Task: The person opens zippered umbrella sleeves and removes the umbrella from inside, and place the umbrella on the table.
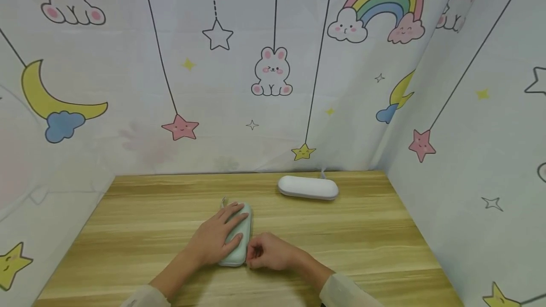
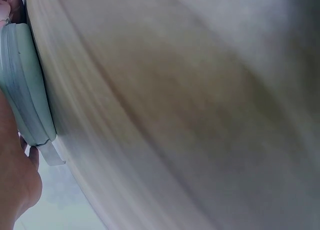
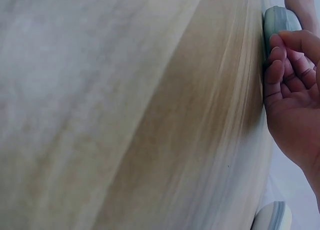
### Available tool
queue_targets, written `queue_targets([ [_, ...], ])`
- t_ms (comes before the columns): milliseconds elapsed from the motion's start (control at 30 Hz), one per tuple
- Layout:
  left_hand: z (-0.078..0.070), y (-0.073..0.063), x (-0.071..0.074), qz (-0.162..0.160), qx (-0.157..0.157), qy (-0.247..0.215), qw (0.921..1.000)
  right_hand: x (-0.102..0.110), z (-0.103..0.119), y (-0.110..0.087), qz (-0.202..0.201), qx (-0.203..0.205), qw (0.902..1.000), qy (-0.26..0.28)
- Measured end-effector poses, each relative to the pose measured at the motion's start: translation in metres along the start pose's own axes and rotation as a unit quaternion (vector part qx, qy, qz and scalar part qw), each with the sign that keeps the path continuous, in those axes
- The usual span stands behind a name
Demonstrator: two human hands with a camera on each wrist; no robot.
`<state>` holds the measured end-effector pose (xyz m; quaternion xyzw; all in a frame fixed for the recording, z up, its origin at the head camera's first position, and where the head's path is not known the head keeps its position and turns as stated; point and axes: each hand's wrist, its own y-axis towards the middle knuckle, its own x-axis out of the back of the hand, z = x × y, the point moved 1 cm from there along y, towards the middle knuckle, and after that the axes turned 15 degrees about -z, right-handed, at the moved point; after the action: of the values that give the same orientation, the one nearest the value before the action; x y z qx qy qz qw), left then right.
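Observation:
A mint-green zippered case (image 1: 245, 231) lies lengthwise on the table, its zipper seam (image 2: 17, 80) running along the side. My left hand (image 1: 214, 236) rests flat over its top with fingers spread. At the case's near right corner, my right hand (image 1: 270, 251) pinches the small zipper pull (image 2: 7, 21) between thumb and index finger, the other fingers curled in. The right wrist view shows those fingertips (image 3: 278, 38) right at the end of the case; the pull is mostly hidden there. A short strap (image 2: 51, 154) sticks out from the far end.
Toward the back of the wood-grain table (image 1: 367, 231) lies a white elongated case (image 1: 308, 187) with a small strap (image 1: 323, 173) behind it. A cartoon-printed cloth (image 1: 230, 94) hangs behind the table and along both sides.

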<state>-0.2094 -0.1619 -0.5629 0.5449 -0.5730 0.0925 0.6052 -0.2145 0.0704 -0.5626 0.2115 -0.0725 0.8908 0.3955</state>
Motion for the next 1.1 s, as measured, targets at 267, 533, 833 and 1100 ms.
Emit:
queue_targets([
  [267, -0.001, -0.004, 0.001, -0.010, -0.003, 0.006, 0.9999, -0.004, 0.002, -0.003, 0.004, -0.009, 0.9998, 0.020],
  [533, -0.002, 0.003, 0.004, -0.012, -0.016, -0.002, 0.9998, -0.004, 0.004, -0.004, -0.009, 0.005, 0.9999, 0.003],
  [833, 0.001, 0.017, 0.006, -0.001, -0.091, 0.026, 0.9955, -0.006, 0.005, -0.006, -0.026, 0.034, 0.9986, -0.032],
  [1100, 0.002, 0.024, 0.009, 0.028, -0.082, 0.018, 0.9960, 0.002, 0.010, -0.008, -0.022, 0.046, 0.9969, -0.060],
])
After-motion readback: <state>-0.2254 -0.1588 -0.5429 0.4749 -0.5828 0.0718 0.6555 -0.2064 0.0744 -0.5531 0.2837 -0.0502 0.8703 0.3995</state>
